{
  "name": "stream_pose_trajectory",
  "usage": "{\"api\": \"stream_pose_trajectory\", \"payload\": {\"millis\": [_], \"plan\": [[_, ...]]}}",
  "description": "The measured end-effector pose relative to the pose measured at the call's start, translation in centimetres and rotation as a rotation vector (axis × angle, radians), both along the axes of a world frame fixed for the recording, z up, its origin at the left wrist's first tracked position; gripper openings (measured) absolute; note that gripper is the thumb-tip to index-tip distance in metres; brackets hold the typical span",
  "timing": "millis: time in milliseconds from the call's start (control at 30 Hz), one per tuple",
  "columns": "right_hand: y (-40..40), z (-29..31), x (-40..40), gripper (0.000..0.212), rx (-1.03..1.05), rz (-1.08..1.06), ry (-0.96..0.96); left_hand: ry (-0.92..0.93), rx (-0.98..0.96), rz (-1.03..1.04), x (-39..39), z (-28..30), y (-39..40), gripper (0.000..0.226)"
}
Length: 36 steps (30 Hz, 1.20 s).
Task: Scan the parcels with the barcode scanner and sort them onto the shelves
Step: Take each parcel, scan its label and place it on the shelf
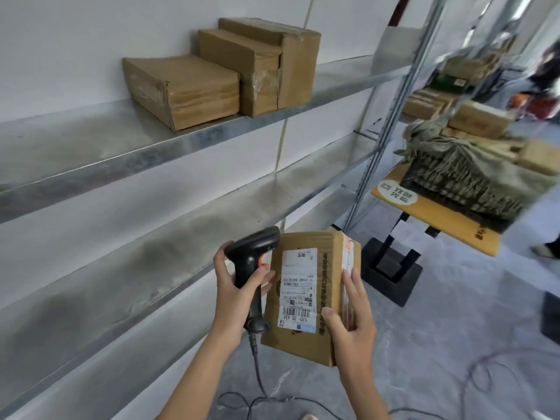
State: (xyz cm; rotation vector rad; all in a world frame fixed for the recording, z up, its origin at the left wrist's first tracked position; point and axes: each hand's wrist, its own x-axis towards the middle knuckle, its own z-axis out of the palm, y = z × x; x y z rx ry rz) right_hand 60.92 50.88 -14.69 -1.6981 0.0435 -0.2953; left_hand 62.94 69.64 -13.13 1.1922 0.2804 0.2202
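My left hand [235, 294] grips a black barcode scanner [251, 262] by its handle, its head pointing right over the parcel. My right hand [353, 316] holds a brown cardboard parcel [325, 286] by its right edge, the white shipping label [297, 291] facing up. Scanner and parcel touch side by side in front of the metal shelves. Three brown parcels [218, 74] stand in a row on the upper shelf [91, 168]. The lower shelf [145, 268] beside my hands is bare.
The scanner's cable [257, 377] hangs down and coils on the grey floor. At the right, a yellow table [430, 216] on a black stand holds a dark crate with more parcels. A shelf upright [381, 140] stands between them. A person is blurred at the far right.
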Motion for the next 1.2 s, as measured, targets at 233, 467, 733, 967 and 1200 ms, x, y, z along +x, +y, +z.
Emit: {"api": "stream_pose_trajectory", "payload": {"millis": [233,467,733,967,1200], "plan": [[-5.9,0.2,5.5,0.066,0.083,-0.11,-0.011,0.014,0.021,-0.032,7.6,-0.4,-4.9,0.069],[-13.2,0.1,12.3,0.067,0.138,-0.143,0.01,0.099,0.024,-0.204,15.9,-1.7,-12.9,0.07],[-19.5,-1.0,17.5,0.086,0.021,-0.189,0.14,0.081,0.174,-0.299,23.3,-1.7,-21.1,0.065],[-23.0,-1.5,23.3,0.076,0.211,-0.33,0.08,0.077,0.178,-0.385,30.3,-1.9,-25.4,0.065],[-26.3,-1.0,32.6,0.079,0.205,-0.475,0.055,0.035,0.231,-0.464,41.2,-1.5,-29.5,0.065]]}}
